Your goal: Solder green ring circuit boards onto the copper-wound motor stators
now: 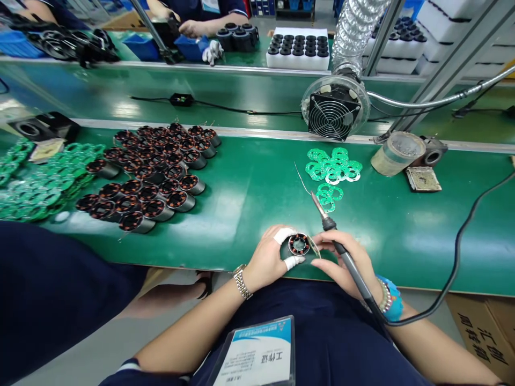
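Observation:
My left hand (265, 257), with white tape on two fingers, holds a small metal-cased motor stator (299, 244) with its copper windings facing up. My right hand (341, 262) grips a soldering iron (352, 265), whose tip (316, 202) points up and away, clear of the stator. A thin wire (301, 179) lies beyond the tip, beside small piles of green ring-shaped circuit boards (332, 169). Many more stators (148, 171) stand in rows on the green bench mat (257, 214) to the left.
Green boards (40, 182) lie heaped at the left. A fume extractor fan (333, 111) and ducting stand behind the mat, with a tape roll (397, 153) to the right. Across the bench, a co-worker's hand (193, 28) works near a foam tray (298, 51) of black parts.

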The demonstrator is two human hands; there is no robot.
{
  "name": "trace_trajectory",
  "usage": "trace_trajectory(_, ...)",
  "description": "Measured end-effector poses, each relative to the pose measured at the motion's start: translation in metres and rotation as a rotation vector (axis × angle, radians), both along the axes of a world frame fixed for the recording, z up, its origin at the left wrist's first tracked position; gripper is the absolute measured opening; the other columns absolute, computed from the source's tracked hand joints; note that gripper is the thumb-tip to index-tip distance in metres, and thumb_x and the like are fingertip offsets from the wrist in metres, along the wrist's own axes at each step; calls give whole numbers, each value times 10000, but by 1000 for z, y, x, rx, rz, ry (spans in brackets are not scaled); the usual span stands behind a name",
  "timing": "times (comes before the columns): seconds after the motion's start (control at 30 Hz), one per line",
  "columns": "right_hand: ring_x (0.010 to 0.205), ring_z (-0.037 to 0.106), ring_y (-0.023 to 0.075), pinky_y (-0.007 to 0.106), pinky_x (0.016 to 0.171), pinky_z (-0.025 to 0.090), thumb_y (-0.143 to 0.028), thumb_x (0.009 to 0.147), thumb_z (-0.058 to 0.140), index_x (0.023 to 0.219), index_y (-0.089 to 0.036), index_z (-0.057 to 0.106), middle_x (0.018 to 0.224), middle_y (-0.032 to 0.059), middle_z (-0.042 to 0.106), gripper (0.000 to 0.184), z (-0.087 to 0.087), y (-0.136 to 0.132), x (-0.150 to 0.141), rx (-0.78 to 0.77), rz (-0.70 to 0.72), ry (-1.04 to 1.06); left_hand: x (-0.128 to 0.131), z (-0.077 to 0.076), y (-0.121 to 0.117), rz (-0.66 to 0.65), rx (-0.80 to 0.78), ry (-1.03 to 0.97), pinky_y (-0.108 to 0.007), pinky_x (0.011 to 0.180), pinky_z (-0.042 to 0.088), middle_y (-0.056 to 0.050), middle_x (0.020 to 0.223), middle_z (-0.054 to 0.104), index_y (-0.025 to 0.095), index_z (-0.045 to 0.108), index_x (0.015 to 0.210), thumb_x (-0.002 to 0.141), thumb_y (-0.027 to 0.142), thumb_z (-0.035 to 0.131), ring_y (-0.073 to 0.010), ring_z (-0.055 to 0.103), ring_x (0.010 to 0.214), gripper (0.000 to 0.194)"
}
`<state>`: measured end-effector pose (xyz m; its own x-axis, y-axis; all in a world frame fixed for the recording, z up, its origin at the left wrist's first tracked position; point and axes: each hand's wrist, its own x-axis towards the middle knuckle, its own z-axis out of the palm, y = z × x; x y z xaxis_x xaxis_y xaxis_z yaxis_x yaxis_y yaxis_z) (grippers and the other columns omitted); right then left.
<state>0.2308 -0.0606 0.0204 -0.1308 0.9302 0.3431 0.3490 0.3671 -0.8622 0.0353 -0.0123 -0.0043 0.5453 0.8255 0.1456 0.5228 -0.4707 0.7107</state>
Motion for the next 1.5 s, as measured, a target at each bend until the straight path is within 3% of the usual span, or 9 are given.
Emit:
trace_trajectory(0.3,963,578,197,320,860,485,-322,751,706,1139,-203,505,1058,71,600,453,8,24,-12,21,239,-159,-12,-1,-3,34,-17,-51,-373,833,504,-86,1051,635,182,505,1088,728,238,662,-226,606,971,396)
trace_trajectory(0.43,860,546,185,310,761,486,-304,785,670,1119,-197,485,952,56,576,397,8,34,-21,46,250,-276,-10,-4,-3,57,20,-37,-381,809,513,-95,1013,638,162,511,1071,694,212,682,-237,611,935,417)
trace_trajectory(0.6,884,534,192,322,779,475,-294,774,681,1124,-212,460,979,55,561,421,5,38,-18,-12,267,-305,-14,-5,-4,63,33,-78,-367,803,520,-96,1000,650,162,534,1074,701,238,694,-227,622,920,413)
trace_trajectory(0.73,902,550,189,320,805,471,-281,744,711,1141,-213,446,1014,55,557,482,1,41,-10,-75,291,-288,-22,-5,-3,8,34,-271,-311,808,520,-70,939,688,171,622,935,778,183,622,-172,643,879,158)
trace_trajectory(0.83,886,557,188,323,796,476,-307,735,717,1139,-208,449,1008,59,556,495,-3,45,-6,-67,308,-286,-21,-2,2,40,-114,-375,-288,766,522,-51,837,702,173,670,796,774,187,623,-153,651,790,54)
trace_trajectory(0.97,857,547,189,328,766,483,-325,772,679,1138,-202,459,970,62,565,444,-2,45,-5,-6,348,-305,-8,6,10,144,-592,-547,-274,708,514,-38,784,689,152,671,748,689,225,695,-150,636,734,97)
trace_trajectory(1.07,867,543,193,329,766,483,-340,769,681,1135,-194,479,976,71,570,443,4,41,-6,33,324,-281,2,11,14,157,-798,-614,-243,645,485,-11,691,651,136,651,671,630,221,726,-121,594,646,121)
trace_trajectory(1.23,832,538,164,306,757,468,-151,867,524,1041,-206,524,897,46,594,183,10,41,-14,152,179,-192,3,13,18,167,-862,-584,-239,615,444,7,625,613,127,617,633,594,230,740,-106,554,598,165)
trace_trajectory(1.5,827,505,157,284,723,464,-92,869,472,1050,-182,510,864,45,569,206,12,53,-19,208,345,-254,-2,12,23,125,-852,-501,-263,668,452,-10,669,638,117,629,682,588,242,753,-125,571,645,200)
